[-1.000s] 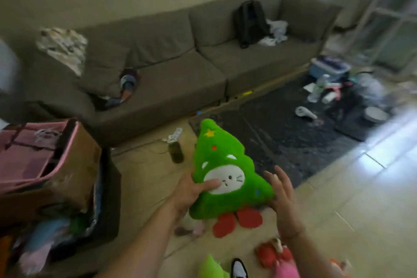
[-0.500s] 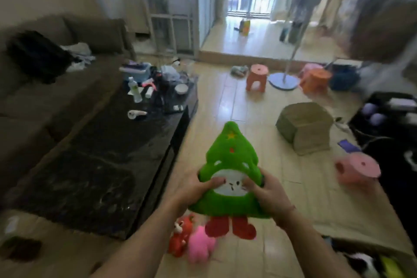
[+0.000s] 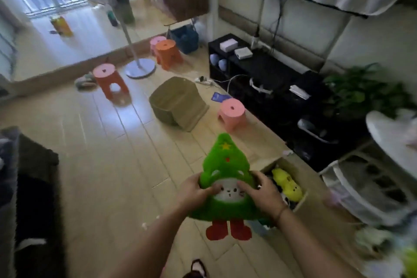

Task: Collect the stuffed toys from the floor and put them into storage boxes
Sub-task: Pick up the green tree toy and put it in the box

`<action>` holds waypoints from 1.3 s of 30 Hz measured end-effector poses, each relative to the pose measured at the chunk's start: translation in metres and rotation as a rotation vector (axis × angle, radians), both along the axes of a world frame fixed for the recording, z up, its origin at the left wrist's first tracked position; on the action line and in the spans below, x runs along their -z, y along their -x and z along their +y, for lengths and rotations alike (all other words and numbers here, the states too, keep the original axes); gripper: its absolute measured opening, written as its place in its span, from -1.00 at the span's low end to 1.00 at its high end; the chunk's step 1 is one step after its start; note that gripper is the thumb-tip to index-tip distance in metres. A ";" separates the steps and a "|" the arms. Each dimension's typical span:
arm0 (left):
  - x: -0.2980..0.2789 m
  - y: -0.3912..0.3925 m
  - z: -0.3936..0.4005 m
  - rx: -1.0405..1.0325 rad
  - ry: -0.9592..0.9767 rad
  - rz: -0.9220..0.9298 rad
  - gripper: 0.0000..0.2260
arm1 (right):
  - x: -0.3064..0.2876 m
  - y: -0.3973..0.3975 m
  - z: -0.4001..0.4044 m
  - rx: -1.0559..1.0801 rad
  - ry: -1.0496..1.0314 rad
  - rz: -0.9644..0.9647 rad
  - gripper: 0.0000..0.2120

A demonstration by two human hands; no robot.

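I hold a green Christmas-tree plush toy (image 3: pixel 223 160) with a white cat face and red feet upright in front of me. My left hand (image 3: pixel 195 189) grips its left side and my right hand (image 3: pixel 261 192) grips its right side, thumbs on the face. Just right of the toy stands an open cardboard storage box (image 3: pixel 303 197) on the floor. A yellow plush (image 3: pixel 286 184) and other toys lie inside it. The toy's right edge overlaps the box's near-left corner in view.
An empty cardboard box (image 3: pixel 178 104) lies tipped ahead. Pink stools (image 3: pixel 232 115) and orange stools (image 3: pixel 168 52) and a fan stand (image 3: pixel 140 67) dot the floor. A black TV cabinet (image 3: pixel 270 79) runs along the right. A white drawer unit (image 3: pixel 365 189) stands right; a dark coffee table (image 3: pixel 33 187) is left.
My view has swung right, from the sofa past the coffee table to the TV cabinet side. My right hand joined the left on the toy, and the open storage box came into view.
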State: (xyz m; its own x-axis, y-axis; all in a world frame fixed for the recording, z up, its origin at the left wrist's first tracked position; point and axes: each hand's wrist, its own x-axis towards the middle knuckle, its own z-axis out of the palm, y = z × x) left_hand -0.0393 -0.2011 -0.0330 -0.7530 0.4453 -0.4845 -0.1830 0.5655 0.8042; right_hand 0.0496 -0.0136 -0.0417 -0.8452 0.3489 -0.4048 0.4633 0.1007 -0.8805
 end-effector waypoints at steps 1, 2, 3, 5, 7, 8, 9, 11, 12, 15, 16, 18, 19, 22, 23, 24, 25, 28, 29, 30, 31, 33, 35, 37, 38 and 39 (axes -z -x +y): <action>0.007 0.011 0.018 0.069 0.041 0.006 -0.64 | 0.007 0.001 0.014 0.045 -0.009 -0.039 -0.57; 0.014 0.023 0.037 0.130 0.062 0.002 -0.61 | 0.014 0.003 0.028 0.098 -0.011 -0.071 -0.52; 0.021 0.034 0.056 0.186 0.071 -0.007 -0.59 | 0.021 0.005 0.040 0.148 -0.013 -0.097 -0.51; 0.031 0.056 0.092 0.325 0.113 0.017 -0.55 | 0.030 0.008 0.062 0.237 -0.035 -0.146 -0.52; 0.039 0.075 0.129 0.471 0.188 0.070 -0.47 | 0.040 0.008 0.083 0.338 -0.049 -0.187 -0.49; 0.044 0.083 0.147 0.535 0.223 0.081 -0.41 | 0.045 0.006 0.093 0.386 -0.050 -0.209 -0.48; 0.048 0.090 0.165 0.602 0.254 0.099 -0.34 | 0.048 0.003 0.102 0.428 -0.035 -0.226 -0.47; 0.060 0.098 0.203 0.748 0.315 0.137 -0.21 | 0.053 -0.005 0.118 0.542 0.040 -0.259 -0.39; 0.067 0.099 0.221 0.829 0.343 0.160 -0.16 | 0.057 -0.010 0.125 0.602 0.083 -0.268 -0.34; 0.084 0.096 0.272 1.071 0.382 0.112 -0.23 | 0.069 -0.028 0.150 0.785 0.162 -0.292 -0.10; 0.087 0.094 0.286 1.164 0.395 0.087 -0.35 | 0.075 -0.033 0.160 0.843 0.185 -0.300 0.03; 0.098 0.090 0.313 1.363 0.427 0.132 -0.47 | 0.087 -0.042 0.179 0.904 0.262 -0.263 0.11; 0.102 0.089 0.328 1.471 0.446 0.203 -0.47 | 0.091 -0.044 0.190 0.897 0.298 -0.252 0.02; 0.123 0.089 0.370 1.674 0.439 0.390 -0.48 | 0.122 -0.049 0.217 0.800 0.304 -0.334 -0.39; 0.132 0.090 0.383 1.693 0.447 0.407 -0.48 | 0.133 -0.050 0.224 0.808 0.298 -0.358 -0.56; 0.142 0.092 0.397 1.698 0.449 0.415 -0.46 | 0.149 -0.050 0.232 0.858 0.307 -0.345 -0.69; 0.156 0.095 0.410 1.683 0.449 0.415 -0.45 | 0.167 -0.050 0.239 0.915 0.304 -0.343 -0.78; 0.209 0.103 0.443 1.520 0.377 0.441 -0.42 | 0.229 -0.038 0.264 1.126 0.261 -0.321 -0.88; 0.232 0.106 0.451 1.479 0.361 0.477 -0.40 | 0.255 -0.032 0.273 1.169 0.247 -0.326 -0.85; 0.256 0.109 0.459 1.461 0.362 0.511 -0.36 | 0.283 -0.025 0.284 1.197 0.231 -0.338 -0.82; 0.281 0.112 0.465 1.467 0.380 0.538 -0.30 | 0.315 -0.017 0.294 1.213 0.223 -0.353 -0.79; 0.338 0.121 0.475 1.501 0.412 0.573 -0.17 | 0.380 -0.006 0.312 1.244 0.235 -0.344 -0.78; 0.394 0.128 0.482 1.545 0.373 0.629 -0.08 | 0.439 0.000 0.331 1.301 0.215 -0.353 -0.77; 0.446 0.135 0.491 1.596 0.332 0.702 -0.04 | 0.483 0.002 0.354 1.319 0.178 -0.377 -0.76; 0.469 0.137 0.496 1.615 0.336 0.725 -0.03 | 0.503 0.004 0.363 1.310 0.182 -0.382 -0.76; 0.489 0.139 0.504 1.618 0.339 0.743 -0.01 | 0.523 0.006 0.372 1.285 0.176 -0.384 -0.77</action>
